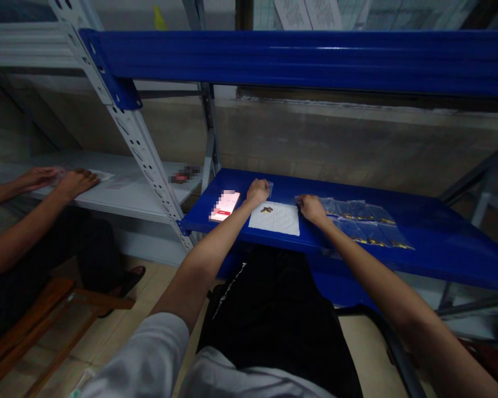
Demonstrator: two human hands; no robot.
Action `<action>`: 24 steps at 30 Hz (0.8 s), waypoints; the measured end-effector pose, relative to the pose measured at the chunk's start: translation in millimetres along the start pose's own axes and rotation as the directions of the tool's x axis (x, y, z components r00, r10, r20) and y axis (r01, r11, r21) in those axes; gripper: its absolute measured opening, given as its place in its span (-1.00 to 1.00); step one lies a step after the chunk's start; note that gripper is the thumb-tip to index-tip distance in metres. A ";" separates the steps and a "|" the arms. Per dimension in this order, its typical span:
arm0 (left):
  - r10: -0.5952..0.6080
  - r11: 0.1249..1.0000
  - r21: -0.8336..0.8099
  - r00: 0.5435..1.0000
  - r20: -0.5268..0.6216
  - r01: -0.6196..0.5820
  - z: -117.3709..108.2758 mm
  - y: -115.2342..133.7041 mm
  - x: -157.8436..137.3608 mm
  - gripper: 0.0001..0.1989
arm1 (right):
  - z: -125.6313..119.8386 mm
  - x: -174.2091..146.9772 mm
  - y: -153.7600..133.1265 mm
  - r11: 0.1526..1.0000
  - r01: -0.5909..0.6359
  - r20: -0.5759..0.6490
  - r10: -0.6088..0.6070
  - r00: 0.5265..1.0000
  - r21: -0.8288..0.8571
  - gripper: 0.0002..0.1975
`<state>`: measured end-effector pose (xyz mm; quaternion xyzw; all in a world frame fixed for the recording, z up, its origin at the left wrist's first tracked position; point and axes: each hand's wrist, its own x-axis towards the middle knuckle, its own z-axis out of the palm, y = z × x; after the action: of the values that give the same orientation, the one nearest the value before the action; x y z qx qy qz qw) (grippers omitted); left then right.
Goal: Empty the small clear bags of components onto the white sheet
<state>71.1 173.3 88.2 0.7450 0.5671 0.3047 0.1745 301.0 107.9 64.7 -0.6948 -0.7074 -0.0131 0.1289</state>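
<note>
White cloth (280, 222): brown pieces (266, 210) on top
Left hand (258, 192): grip pinching a plastic bag (270, 189)
Right hand (312, 209): beside filled bags (363, 228); cannot tell its grip

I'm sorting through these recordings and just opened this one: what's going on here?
A person sits at a blue shelf. The left hand is at a small clear bag; the right hand is beside rows of clear bags with yellowish contents. Whether either grips anything is unclear. A white cloth near both hands bears a few small brownish pieces. A lit phone lies left of it. Another person's hands are at the neighbouring shelf.
</note>
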 end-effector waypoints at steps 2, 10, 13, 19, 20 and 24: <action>0.029 0.998 -0.046 0.999 -0.020 -0.030 2.1 14.0 -4.3 -0.76 | -2.3 2.1 -0.3 1.000 -0.016 -0.041 0.017 0.999 0.014 -0.56; -0.122 0.749 -0.638 0.984 0.133 0.179 0.6 60.5 -42.6 -0.53 | -20.6 -29.0 -39.8 0.888 0.190 -0.514 0.059 0.856 0.419 -0.70; -0.074 0.579 -0.788 0.976 0.204 0.208 -6.3 63.2 -67.0 -0.67 | -22.7 -57.0 -69.1 0.832 0.244 -0.541 0.080 0.837 0.499 -0.75; -0.130 0.490 -0.866 0.991 0.037 0.097 -21.3 48.5 -117.4 -0.79 | -32.8 -97.3 -107.0 0.548 0.285 -0.412 0.123 0.903 0.787 -0.79; -0.127 0.485 -0.872 0.992 0.006 0.067 -22.5 46.3 -126.2 -0.76 | -35.2 -100.7 -109.7 0.497 0.267 -0.384 0.147 0.912 0.826 -0.76; -0.070 0.477 -0.878 0.995 -0.074 -0.031 -20.3 43.1 -157.7 -0.66 | -40.2 -110.0 -115.0 0.423 0.192 -0.309 0.228 0.923 0.886 -0.67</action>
<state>62.7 8.8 89.2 0.5285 0.3479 0.5864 0.5057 194.3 -11.7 100.0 -0.5062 -0.5547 0.2348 0.6172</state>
